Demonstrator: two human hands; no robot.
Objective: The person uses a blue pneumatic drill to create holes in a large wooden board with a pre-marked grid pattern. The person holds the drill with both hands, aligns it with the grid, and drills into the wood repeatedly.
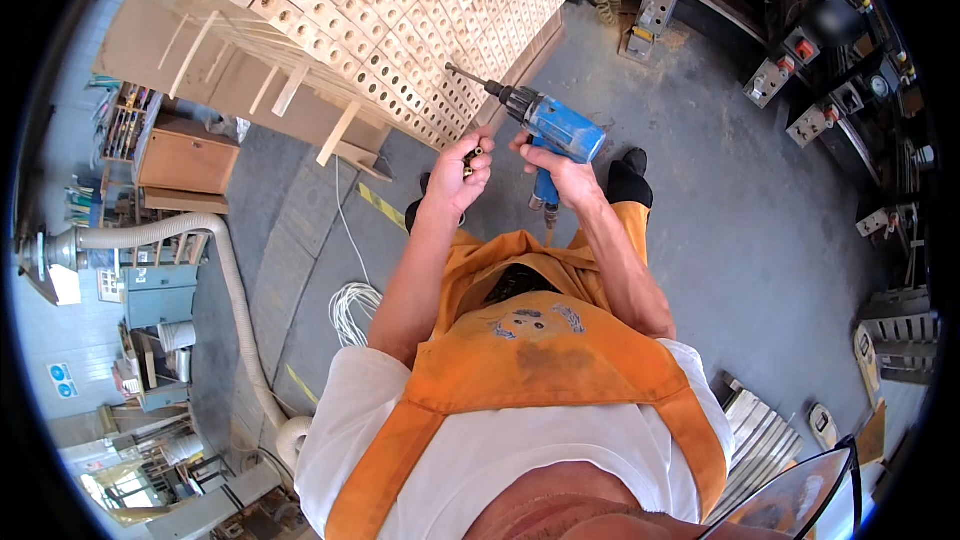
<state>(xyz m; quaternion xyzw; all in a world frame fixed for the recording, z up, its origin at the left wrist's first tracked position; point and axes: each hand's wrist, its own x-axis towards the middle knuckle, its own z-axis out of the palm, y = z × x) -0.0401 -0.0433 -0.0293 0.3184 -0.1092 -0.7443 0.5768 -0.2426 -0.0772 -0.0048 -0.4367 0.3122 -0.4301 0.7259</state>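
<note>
Looking down through the head camera, I see the right hand (566, 178) clamped around the handle of a blue power driver (562, 125), its long bit (468, 74) pointing at the stack of drilled wooden blocks (380, 10), near the stack's right edge; I cannot tell whether the tip touches. Just beside the stack's near corner, the left hand (462, 180) has its fingers curled around several small brass-coloured pieces (470, 160).
</note>
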